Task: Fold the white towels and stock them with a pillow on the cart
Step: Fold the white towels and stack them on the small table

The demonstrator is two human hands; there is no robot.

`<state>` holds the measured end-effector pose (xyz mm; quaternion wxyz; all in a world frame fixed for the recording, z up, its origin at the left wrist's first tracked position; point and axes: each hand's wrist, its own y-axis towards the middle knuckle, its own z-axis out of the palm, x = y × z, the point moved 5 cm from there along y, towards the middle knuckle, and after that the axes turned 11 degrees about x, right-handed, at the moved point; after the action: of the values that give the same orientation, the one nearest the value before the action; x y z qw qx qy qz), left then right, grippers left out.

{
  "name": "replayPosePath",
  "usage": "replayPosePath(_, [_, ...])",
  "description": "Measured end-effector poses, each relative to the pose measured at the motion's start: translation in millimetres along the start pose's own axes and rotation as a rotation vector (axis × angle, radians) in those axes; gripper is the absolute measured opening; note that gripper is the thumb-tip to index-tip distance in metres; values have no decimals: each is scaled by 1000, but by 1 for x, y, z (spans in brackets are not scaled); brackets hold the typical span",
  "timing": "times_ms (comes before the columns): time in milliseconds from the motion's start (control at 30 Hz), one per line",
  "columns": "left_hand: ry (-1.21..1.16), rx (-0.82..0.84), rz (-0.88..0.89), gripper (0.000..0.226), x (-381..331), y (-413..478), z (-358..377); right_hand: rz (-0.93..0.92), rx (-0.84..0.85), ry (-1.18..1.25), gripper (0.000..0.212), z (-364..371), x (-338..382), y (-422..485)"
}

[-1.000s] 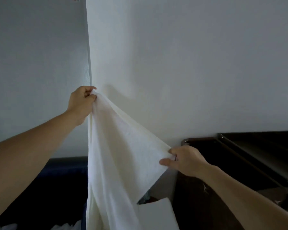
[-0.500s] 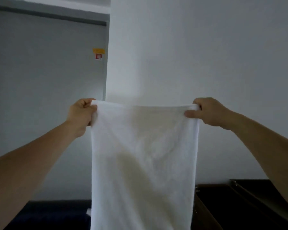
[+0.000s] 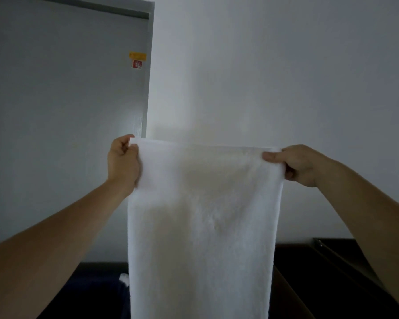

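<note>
From the head camera, I hold a white towel [image 3: 200, 226] up in front of me by its top edge, which is stretched level between my two hands. My left hand [image 3: 122, 161] has its fingers curled around the top left corner, and my right hand [image 3: 297, 164] pinches the top right corner between thumb and fingers. The cloth hangs straight down, flat and open, and runs out of the bottom of the frame. Behind it is a pale wall [image 3: 274, 65], with a grey door [image 3: 55, 111] to the left bearing a yellow and red sticker [image 3: 137, 59]. Dark furniture [image 3: 320, 284] sits low on the right.
</note>
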<state>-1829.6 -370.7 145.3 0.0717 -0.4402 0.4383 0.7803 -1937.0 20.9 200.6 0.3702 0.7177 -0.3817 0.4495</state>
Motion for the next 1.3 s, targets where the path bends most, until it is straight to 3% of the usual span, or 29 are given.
replayPosePath(100, [45, -32, 51, 29, 2, -10, 3, 3, -89, -174, 31, -6, -10, -2])
replayPosePath(200, [95, 62, 19, 18, 4, -15, 7, -127, -147, -413, 17, -5, -9, -6])
replayPosePath(300, [169, 176, -28, 21, 5, -15, 7, -221, -200, -504, 16, -8, -7, -8])
replayPosePath(367, [174, 238, -71, 19, 7, -12, 4, -199, -192, -405, 16, -9, -9, -10])
replayPosePath(500, [156, 257, -112, 24, 13, -9, -2, -89, -21, -38, 14, 4, -19, -13])
replayPosePath(633, [144, 160, -80, 30, 5, -6, 2, -388, -219, 91, 10, 7, -12, -18])
replayPosePath(700, [143, 155, -101, 29, -4, 0, 3, -448, -306, 75, 12, 12, -15, -18])
replayPosePath(867, [277, 302, -91, 25, -6, -4, 2, -454, -342, 6, 15, 2, -29, -18])
replayPosePath(1000, [276, 284, -136, 27, -9, -3, -1, -448, -311, 23, 14, 4, -28, -18])
replayPosePath(1300, [127, 303, -270, 21, 5, -2, -8, -471, -308, -11, 14, 13, -28, -10])
